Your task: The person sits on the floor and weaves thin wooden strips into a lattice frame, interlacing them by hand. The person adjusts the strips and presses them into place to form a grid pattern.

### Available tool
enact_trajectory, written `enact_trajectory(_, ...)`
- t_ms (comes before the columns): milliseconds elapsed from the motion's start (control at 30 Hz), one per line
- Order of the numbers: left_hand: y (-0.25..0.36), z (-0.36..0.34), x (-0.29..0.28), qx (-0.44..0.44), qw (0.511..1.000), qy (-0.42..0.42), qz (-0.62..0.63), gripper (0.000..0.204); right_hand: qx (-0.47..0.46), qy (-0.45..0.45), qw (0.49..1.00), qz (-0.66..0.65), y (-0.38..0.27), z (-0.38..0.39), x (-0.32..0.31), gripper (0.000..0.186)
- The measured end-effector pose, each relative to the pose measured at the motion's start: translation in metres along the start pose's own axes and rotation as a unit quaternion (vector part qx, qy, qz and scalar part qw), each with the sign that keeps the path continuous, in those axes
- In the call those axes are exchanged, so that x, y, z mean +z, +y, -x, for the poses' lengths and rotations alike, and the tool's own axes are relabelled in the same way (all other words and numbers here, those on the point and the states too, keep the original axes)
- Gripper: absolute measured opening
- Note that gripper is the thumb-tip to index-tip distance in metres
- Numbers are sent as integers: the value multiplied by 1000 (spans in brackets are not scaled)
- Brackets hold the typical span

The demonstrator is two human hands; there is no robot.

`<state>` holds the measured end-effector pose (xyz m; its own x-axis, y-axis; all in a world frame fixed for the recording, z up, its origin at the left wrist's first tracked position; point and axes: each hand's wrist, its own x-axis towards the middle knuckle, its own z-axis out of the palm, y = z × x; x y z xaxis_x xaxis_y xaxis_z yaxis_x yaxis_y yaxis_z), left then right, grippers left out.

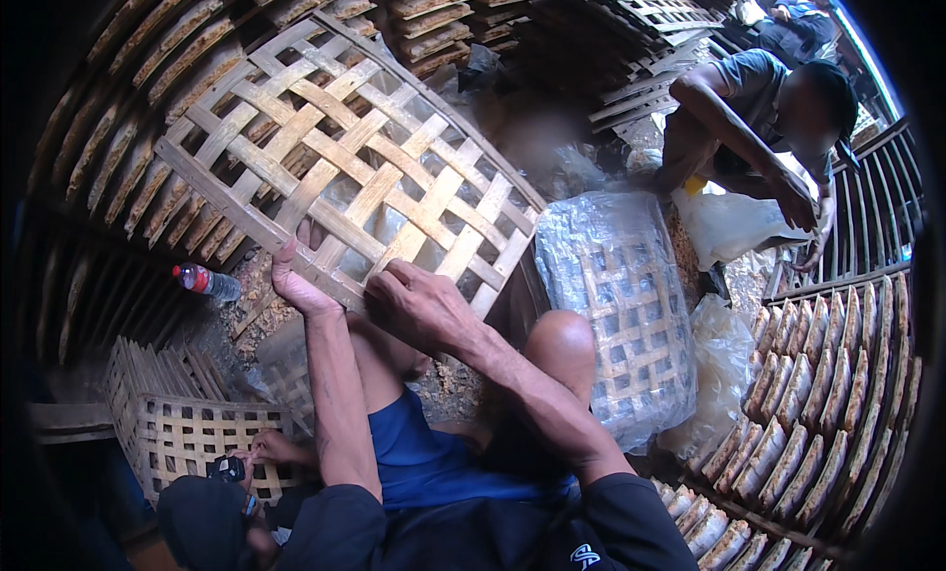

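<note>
A square woven bamboo tray (365, 167) is held up tilted in front of me. My left hand (301, 280) grips its lower wooden edge, fingers wrapped round it. My right hand (414, 300), fingers curled, grips the same edge near the tray's lower corner. Clear plastic shows through the lattice. Just right of it lies another woven tray (631, 344) covered in crinkled clear plastic. Pale crumbly bits (453, 394) are scattered on the floor between my bare legs.
Racks of crusted slabs (798, 394) surround me. A co-worker (729, 118) bends over a plastic sheet (729, 221) at upper right; another person (207, 517) works at lower left beside stacked trays (197, 413). A red-capped bottle (209, 284) lies at left. More people (793, 24) are behind.
</note>
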<state>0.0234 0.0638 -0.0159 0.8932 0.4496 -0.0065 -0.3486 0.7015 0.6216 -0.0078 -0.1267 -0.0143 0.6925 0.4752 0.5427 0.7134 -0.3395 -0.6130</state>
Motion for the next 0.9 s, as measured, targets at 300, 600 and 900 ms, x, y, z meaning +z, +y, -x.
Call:
enact_trajectory(300, -6, -5, -2, 4, 999, 32, -31, 82, 102, -56, 982, -148, 19, -9, -29, 21)
enact_trajectory(600, -10, -13, -11, 41, 998, 26, -31, 81, 127, -178, 963, -158, 14, 10, -33, 38)
enact_trajectory(900, -4, -6, -4, 55, 998, 23, -4, 80, 89, -69, 994, -15, -18, 51, -25, 39)
